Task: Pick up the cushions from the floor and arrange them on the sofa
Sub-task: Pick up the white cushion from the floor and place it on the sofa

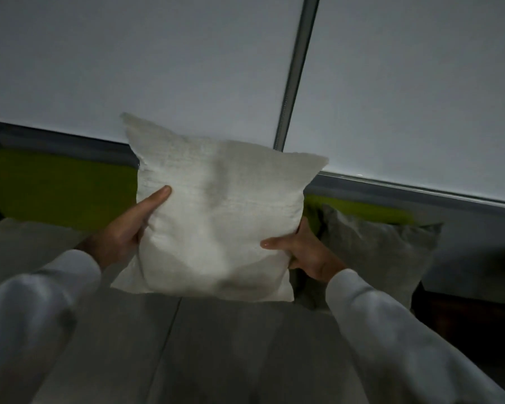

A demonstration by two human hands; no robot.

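Both hands (123, 231) around white cushion (219, 217)

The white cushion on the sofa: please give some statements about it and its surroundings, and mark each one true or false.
1. Both hands grip the white cushion. True: left hand, right hand.
2. The cushion lies flat on the seat. False: it stands upright.
3. A grey cushion stands to its right. True.
4. The sofa backrest is red. False: it is green.
5. The person's arms are bare. False: they wear pale long sleeves.
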